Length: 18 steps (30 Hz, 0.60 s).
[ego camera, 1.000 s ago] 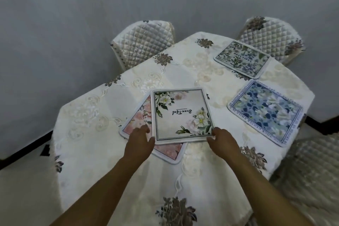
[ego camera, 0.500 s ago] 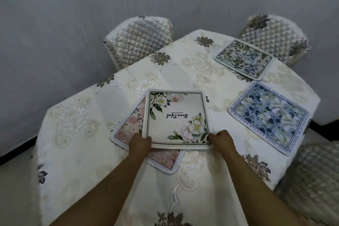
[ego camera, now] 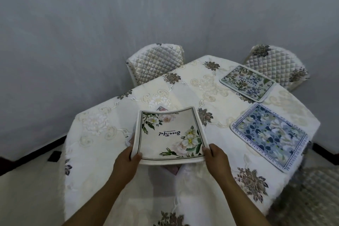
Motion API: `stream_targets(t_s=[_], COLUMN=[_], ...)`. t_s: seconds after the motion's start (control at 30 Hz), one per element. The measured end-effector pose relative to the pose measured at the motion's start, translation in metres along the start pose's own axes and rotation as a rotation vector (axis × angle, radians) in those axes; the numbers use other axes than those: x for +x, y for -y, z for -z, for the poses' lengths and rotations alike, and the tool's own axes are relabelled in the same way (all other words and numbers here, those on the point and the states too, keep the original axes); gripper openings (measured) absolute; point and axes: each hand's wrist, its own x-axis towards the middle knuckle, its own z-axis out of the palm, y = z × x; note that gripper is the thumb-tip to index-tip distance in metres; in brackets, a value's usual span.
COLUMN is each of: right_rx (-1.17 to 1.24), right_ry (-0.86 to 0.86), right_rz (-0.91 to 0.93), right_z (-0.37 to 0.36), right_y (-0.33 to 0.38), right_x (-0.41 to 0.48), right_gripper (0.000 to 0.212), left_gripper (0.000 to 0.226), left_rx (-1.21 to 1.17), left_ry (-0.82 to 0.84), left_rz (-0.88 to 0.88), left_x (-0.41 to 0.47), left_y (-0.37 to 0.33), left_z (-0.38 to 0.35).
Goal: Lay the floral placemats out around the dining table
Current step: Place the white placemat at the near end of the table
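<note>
A cream placemat with white flowers and script lettering is lifted off the table, its far edge curling upward. My left hand grips its near left corner and my right hand grips its near right corner. Beneath it lies a pink floral placemat, almost wholly hidden, only small corners showing. A blue floral placemat lies flat at the right side of the table. A green-and-blue botanical placemat lies at the far right, in front of a chair.
The dining table wears a cream embroidered cloth with dark flower motifs. Quilted chairs stand at the far left, far right and near right. A grey wall is close behind the table.
Both hands closed on the cream placemat's near corners and raised it off the pink one. The view also moved back and lower, so the table sits lower in frame.
</note>
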Motion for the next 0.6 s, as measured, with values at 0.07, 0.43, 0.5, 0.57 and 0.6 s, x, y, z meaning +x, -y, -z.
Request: stream_targets(t_s=[0.07, 0.43, 0.5, 0.57, 0.6], right_rx=[0.006, -0.001, -0.005, -0.014, -0.015], right_ry=[0.001, 0.075, 0.071, 0.052, 0.043], right_rz=[0.057, 0.263, 0.32, 0.366, 0.388], right_z=[-0.005, -0.079, -0.107, -0.133, -0.147], right_y=[0.017, 0.183, 0.223, 0.26, 0.28], right_x=[-0.016, -0.101, -0.121, -0.138, -0.148], right_gripper=[0.034, 0.028, 0.028, 0.032, 0.034], left_gripper=[0.018, 0.012, 0.018, 0.02, 0.02], left_rx=[-0.021, -0.131, -0.174, -0.191, -0.194], left_ry=[-0.034, -0.242, -0.264, -0.282, -0.289], left_rz=[0.032, 0.007, -0.023, -0.047, -0.057], left_x=[-0.019, -0.097, -0.104, -0.106, -0.107], left_y=[0.009, 0.061, 0.082, 0.105, 0.115], left_z=[0.022, 0.209, 0.256, 0.3, 0.324])
